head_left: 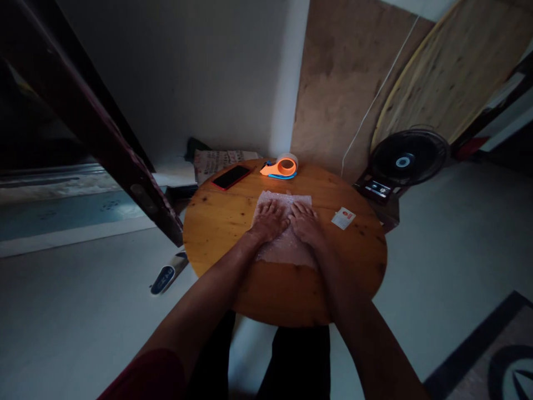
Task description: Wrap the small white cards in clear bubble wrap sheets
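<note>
A sheet of bubble wrap (287,250) lies flat on the round wooden table (225,222). My left hand (270,220) rests palm down on the sheet's left part, fingers stretched out. Beside it and touching it, my right hand (306,221) lies flat on the sheet's right part, fingers also extended. Neither hand holds anything. Part of the sheet is hidden under both palms.
An orange tape dispenser (281,168) sits at the table's far edge, a red-cased phone (231,177) to its left, a small white card (343,218) to the right. A black fan (406,161) stands on the floor at the right. A dark wooden beam (104,139) slants at the left.
</note>
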Tool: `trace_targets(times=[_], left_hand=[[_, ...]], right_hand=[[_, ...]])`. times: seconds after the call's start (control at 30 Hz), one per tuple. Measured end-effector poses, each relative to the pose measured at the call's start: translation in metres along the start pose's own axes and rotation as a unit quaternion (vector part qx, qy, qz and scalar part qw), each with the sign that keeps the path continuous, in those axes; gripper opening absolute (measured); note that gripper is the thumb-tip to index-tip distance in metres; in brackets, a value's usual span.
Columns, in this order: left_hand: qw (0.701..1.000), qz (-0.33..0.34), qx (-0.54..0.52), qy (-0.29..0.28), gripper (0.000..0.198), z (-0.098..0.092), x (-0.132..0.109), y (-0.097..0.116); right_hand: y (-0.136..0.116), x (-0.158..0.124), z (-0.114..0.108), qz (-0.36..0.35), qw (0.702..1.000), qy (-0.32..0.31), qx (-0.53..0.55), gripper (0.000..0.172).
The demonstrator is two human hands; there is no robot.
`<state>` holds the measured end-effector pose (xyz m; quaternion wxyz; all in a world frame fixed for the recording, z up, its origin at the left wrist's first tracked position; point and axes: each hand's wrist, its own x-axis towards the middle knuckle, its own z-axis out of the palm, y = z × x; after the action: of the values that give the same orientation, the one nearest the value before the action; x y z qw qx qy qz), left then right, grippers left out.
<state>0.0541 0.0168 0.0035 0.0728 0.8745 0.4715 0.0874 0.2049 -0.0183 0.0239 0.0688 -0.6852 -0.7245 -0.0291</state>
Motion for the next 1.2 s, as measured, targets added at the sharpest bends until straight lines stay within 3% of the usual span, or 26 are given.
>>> trace_targets(times=[0.07,0.3,0.47,0.57,0.63,0.67,0.73,0.8,0.83,0.93,1.0,1.07,1.13,1.2], left_hand=[[1.000,-0.008,-0.002,0.006,0.067,0.000,0.000,-0.002],[0.987,-0.162,0.000,0.022,0.059,-0.008,0.000,-0.029],[0.971,-0.217,-0.017,0.094,0.059,-0.019,-0.002,-0.030],[0.962,-0.157,-0.031,0.222,0.065,-0.029,-0.006,-0.015],[0.960,-0.085,-0.031,0.265,0.067,-0.030,-0.007,-0.008],[0.967,-0.053,-0.027,0.246,0.066,-0.028,-0.008,-0.006],[0.989,-0.009,-0.011,0.150,0.060,-0.021,-0.007,-0.008],[0.998,0.000,0.002,0.058,0.053,-0.014,-0.005,-0.016],[0.999,-0.011,0.004,0.041,0.049,-0.013,-0.004,-0.020],[0.994,-0.085,-0.005,0.069,0.042,-0.021,-0.003,-0.024],[0.988,-0.110,-0.010,0.106,0.045,-0.034,-0.007,-0.016],[0.985,-0.079,-0.004,0.153,0.051,-0.045,-0.016,-0.001],[0.981,-0.005,0.006,0.193,0.060,-0.050,-0.029,0.013],[0.988,0.062,0.020,0.143,0.068,-0.043,-0.044,0.020]], right_hand=[[0.002,0.004,0.007,0.018,0.999,-0.032,0.013,0.052],[0.010,0.005,0.015,0.018,0.999,-0.006,0.045,0.055],[0.010,0.005,0.013,0.023,0.998,-0.006,0.063,0.055],[0.011,0.006,0.013,0.023,0.998,-0.009,0.063,0.055],[0.012,0.006,0.014,0.023,0.998,-0.013,0.064,0.055],[0.012,0.006,0.014,0.022,0.997,-0.013,0.067,0.055],[0.012,0.005,0.015,0.020,0.997,-0.008,0.073,0.056],[0.012,0.005,0.017,0.019,0.997,0.002,0.077,0.056],[0.012,0.005,0.017,0.019,0.997,0.006,0.077,0.055],[0.012,0.006,0.019,0.017,0.997,0.013,0.071,0.054],[0.013,0.007,0.020,0.021,0.997,0.014,0.068,0.053],[0.013,0.007,0.020,0.017,0.997,0.021,0.068,0.052],[0.013,0.006,0.019,0.005,0.997,0.032,0.069,0.050],[0.013,0.005,0.018,0.004,0.997,0.036,0.073,0.049]])
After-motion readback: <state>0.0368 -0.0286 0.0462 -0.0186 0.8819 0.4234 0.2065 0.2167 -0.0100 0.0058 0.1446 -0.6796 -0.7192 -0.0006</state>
